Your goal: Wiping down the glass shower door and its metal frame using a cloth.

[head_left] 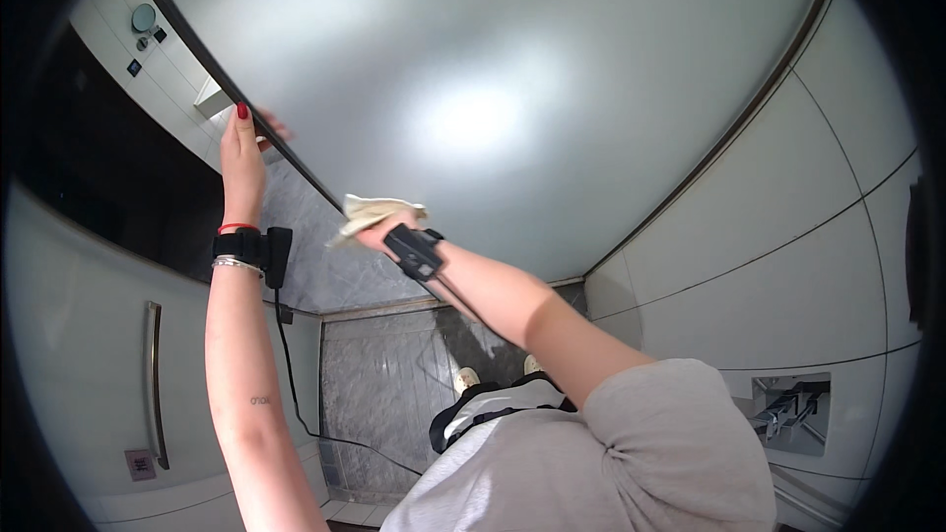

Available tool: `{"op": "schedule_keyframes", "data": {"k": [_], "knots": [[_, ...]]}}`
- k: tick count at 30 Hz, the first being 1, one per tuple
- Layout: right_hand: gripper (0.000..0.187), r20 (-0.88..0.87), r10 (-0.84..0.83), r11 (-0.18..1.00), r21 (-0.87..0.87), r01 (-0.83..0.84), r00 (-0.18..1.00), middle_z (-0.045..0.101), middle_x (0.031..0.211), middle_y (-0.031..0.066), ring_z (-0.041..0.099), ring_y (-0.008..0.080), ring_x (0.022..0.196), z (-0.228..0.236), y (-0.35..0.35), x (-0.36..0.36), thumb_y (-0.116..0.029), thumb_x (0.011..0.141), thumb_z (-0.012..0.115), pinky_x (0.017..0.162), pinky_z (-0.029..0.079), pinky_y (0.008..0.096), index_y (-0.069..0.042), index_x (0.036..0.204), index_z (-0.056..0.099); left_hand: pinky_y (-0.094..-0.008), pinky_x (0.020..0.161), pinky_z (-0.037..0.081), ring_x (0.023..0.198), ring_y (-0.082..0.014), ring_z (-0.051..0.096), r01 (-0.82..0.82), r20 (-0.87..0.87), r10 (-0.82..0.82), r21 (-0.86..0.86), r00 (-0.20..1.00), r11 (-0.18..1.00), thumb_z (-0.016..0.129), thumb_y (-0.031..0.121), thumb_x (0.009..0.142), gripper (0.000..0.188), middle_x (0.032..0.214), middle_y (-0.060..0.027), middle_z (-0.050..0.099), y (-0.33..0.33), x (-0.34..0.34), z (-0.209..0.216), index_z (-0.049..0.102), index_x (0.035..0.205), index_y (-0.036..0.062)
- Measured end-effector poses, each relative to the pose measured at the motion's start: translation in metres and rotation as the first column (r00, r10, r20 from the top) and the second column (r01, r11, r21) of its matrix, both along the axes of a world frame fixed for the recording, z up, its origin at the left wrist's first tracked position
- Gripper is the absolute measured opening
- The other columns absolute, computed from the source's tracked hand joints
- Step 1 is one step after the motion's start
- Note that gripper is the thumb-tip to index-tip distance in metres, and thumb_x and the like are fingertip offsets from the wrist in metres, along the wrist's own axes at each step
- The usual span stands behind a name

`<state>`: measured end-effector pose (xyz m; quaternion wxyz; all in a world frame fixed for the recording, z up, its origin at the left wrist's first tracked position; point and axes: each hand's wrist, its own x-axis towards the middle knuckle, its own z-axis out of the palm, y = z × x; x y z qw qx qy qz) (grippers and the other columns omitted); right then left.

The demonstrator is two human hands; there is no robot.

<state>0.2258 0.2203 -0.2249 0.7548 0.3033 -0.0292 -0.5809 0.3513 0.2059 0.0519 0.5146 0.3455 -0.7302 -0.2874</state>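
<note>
A large frosted glass panel (611, 69) with a dark edge strip (313, 177) fills the upper middle. My left hand (244, 160) grips that strip, the thumb on the near side and the fingers around behind, partly seen through the glass. Lower along the same edge, my right hand (372, 232) is closed on a pale yellow cloth (382, 207). The cloth is bunched over the fingers and slightly blurred, and it lies at the lower part of the strip. Each wrist wears a black strapped device; a cable runs down from the left one (279, 256).
White tiled wall (769, 227) stands at the right, with a recessed metal fitting (793, 412) low down. At the left is a pale door with a long metal handle (155, 384). Grey tiled floor (370, 374) shows a dark wet-looking patch near my shoes.
</note>
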Motion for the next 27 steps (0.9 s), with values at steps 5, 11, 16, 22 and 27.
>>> {"op": "schedule_keyframes", "data": {"k": [5,11,16,22,27], "knots": [[0.045,-0.005,0.190,0.979,0.072,-0.189,0.982,0.038,0.138,0.0104,0.039,0.0252,0.124,0.073,0.056,0.040,-0.032,0.094,0.033,0.106,0.028,0.0490,-0.007,0.131,0.037,-0.0290,0.064,0.050,0.069,-0.0179,0.062,-0.188,-0.082,0.187,-0.001,0.979,0.982,0.031,0.044,0.100,0.049,0.079,-0.0058,0.057,0.008,0.065,-0.007,0.052,0.092,0.0009],[0.040,-0.786,-0.036,0.979,0.095,0.178,0.617,0.056,0.106,0.0108,0.055,0.0245,0.094,-0.037,0.097,-0.194,-0.040,0.090,0.040,0.086,0.046,0.0471,-0.007,0.110,0.046,-0.0275,0.054,0.046,0.057,-0.0123,0.055,-0.347,-0.147,0.326,-0.160,0.934,0.924,0.032,0.041,0.101,0.045,0.067,-0.0035,0.051,0.005,0.038,-0.018,0.049,0.089,0.0010],[0.071,-0.964,-0.245,0.662,-0.085,0.745,0.107,0.031,0.144,0.0147,0.038,0.0292,0.125,0.039,0.149,-0.423,-0.056,0.093,0.031,0.102,0.032,0.0430,-0.001,0.138,0.028,-0.0273,0.043,0.042,0.047,-0.0146,0.052,-0.356,-0.202,0.307,-0.291,0.930,0.888,0.029,0.039,0.101,0.045,0.060,-0.0041,0.049,-0.010,0.013,-0.031,0.049,0.091,-0.0001],[0.075,-0.478,0.384,0.485,-0.624,0.613,-0.790,-0.006,0.154,0.0194,-0.005,0.0316,0.143,0.158,0.124,-0.258,-0.041,0.096,0.040,0.113,0.000,0.0493,-0.005,0.148,-0.002,-0.0272,0.043,0.041,0.046,-0.0145,0.051,-0.367,-0.182,0.324,-0.315,0.929,0.875,0.025,0.043,0.101,0.051,0.057,-0.0043,0.050,-0.008,0.028,-0.028,0.050,0.088,0.0005],[0.083,0.059,0.306,0.842,-0.482,0.241,-0.950,0.002,0.149,0.0304,-0.001,0.0489,0.138,0.021,0.123,-0.160,-0.033,0.087,0.057,0.108,0.005,0.0620,-0.001,0.146,0.009,-0.0274,0.044,0.041,0.046,-0.0152,0.051,-0.366,-0.124,0.347,-0.403,0.930,0.839,0.025,0.044,0.101,0.053,0.059,-0.0047,0.052,-0.015,0.022,-0.027,0.050,0.087,0.0002]]}}
